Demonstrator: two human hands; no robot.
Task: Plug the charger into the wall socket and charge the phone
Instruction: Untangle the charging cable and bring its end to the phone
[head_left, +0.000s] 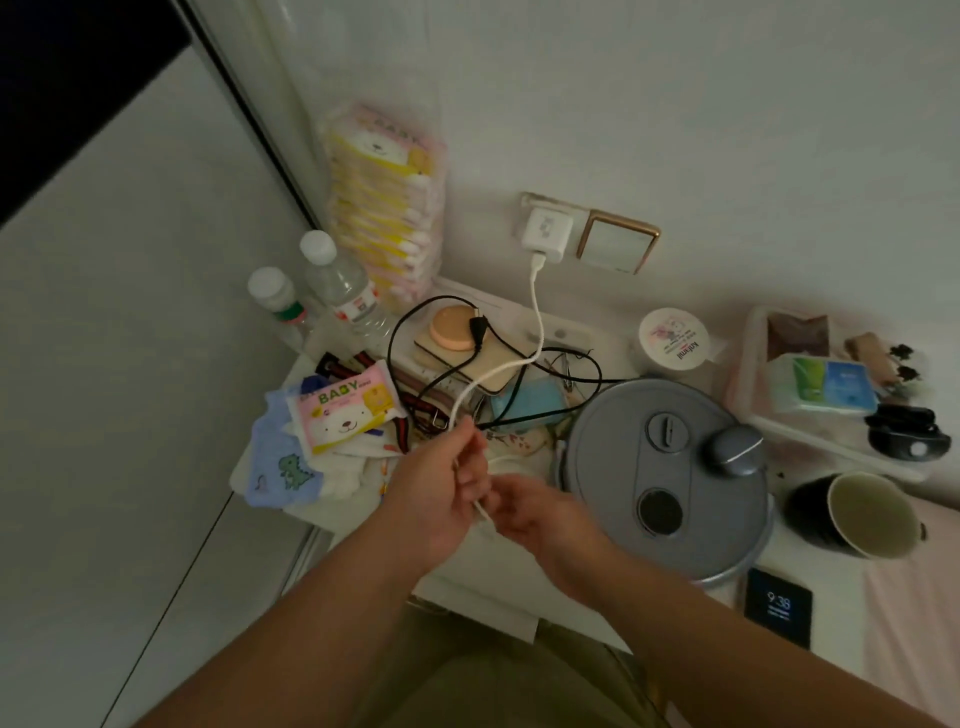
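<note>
A white charger block (546, 234) sits plugged in the wall socket (535, 201). Its white cable (537, 317) hangs down and curves left over the cluttered bedside table into my hands. My left hand (441, 483) pinches the cable between thumb and fingers. My right hand (535, 512) grips the cable's lower end just beside the left hand; the plug tip is hidden in the fingers. The phone (777, 608) lies face up at the lower right with its screen lit, apart from both hands.
A grey round appliance lid (670, 478) stands right of my hands. Black cables (415, 332), wipe packs (343, 410), two bottles (337, 283), a dark mug (857, 514), a white jar (674, 338) and a tray (779, 426) crowd the table. A wall switch (618, 241) is beside the charger.
</note>
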